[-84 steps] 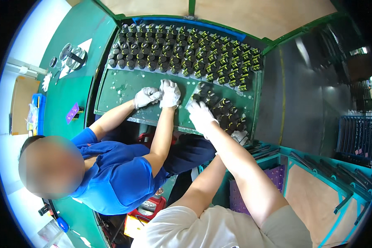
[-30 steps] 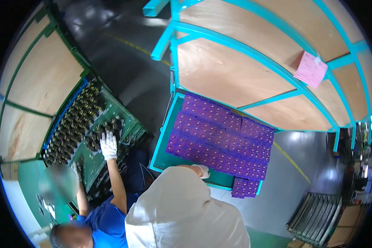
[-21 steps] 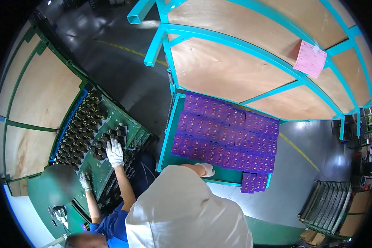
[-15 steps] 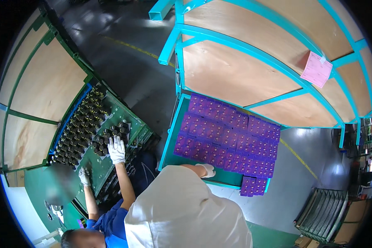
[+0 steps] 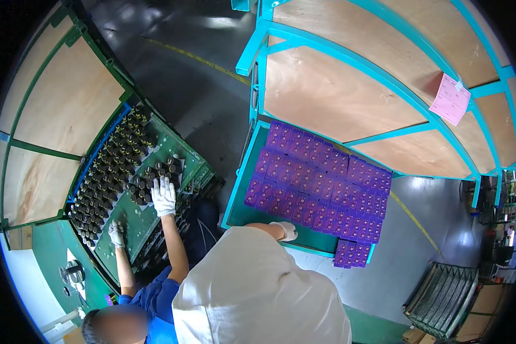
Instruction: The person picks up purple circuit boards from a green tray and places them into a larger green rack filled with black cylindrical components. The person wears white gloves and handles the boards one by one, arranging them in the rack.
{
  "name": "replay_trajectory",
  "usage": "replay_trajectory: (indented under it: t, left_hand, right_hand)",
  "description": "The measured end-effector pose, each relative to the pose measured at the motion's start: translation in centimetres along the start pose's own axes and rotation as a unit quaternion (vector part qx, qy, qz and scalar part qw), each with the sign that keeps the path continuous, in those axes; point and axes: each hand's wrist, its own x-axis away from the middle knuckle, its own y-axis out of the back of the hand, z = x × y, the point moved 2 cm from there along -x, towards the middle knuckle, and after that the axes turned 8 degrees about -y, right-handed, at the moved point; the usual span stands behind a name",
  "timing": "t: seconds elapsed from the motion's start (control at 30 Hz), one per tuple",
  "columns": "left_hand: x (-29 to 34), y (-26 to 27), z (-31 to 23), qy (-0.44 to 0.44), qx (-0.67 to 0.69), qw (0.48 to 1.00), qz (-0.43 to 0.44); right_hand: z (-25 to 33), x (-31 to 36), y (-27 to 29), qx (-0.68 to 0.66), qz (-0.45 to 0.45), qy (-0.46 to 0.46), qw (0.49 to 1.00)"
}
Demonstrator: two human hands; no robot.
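Observation:
My left hand (image 5: pixel 285 231), in a white glove, reaches out from under my white garment (image 5: pixel 258 286). It lies over the near side of a teal tray (image 5: pixel 309 242), just below rows of purple rectangular pieces (image 5: pixel 309 178) with small light round spots. Its fingers are mostly hidden or bent out of sight, and no held thing shows. The purple pieces lie side by side in tight rows, with a smaller group (image 5: pixel 351 254) at the near right corner. My right hand does not show.
At left, a co-worker in blue has one gloved hand (image 5: pixel 163 196) on dark round parts (image 5: pixel 140 194) and the other (image 5: pixel 116 234) on a green table (image 5: pixel 126 221). A teal frame with wooden panels (image 5: pixel 338 97) rises behind the tray. Grey racks (image 5: pixel 441 295) stand lower right.
The view has shifted a little, so the teal frame and tray sit slightly further right. My left hand stays at almost the same place by the tray's near side.

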Motion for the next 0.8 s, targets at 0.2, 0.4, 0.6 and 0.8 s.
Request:
replay_trajectory:
  t: [0.2,0.4,0.6,0.8]
  left_hand:
    - [-1.0,-0.7,0.5,-0.006,0.001,1.000,-0.009]
    - [-0.7,-1.4,1.0,0.007,-0.010,1.000,-0.006]
    - [0.3,-1.5,0.4,0.028,-0.018,0.999,0.032]
    - [1.5,-0.9,-1.2,0.023,-0.003,0.999,-0.046]
  right_hand:
    - [-0.4,0.2,-0.2,0.000,0.003,0.000,1.000]
    - [-1.0,0.5,-0.6,-0.005,0.000,-0.001,1.000]
    - [-3.3,1.9,-2.1,-0.046,-0.009,-0.011,0.999]
    - [-10.6,3.6,-2.7,-0.085,-0.055,-0.043,0.994]
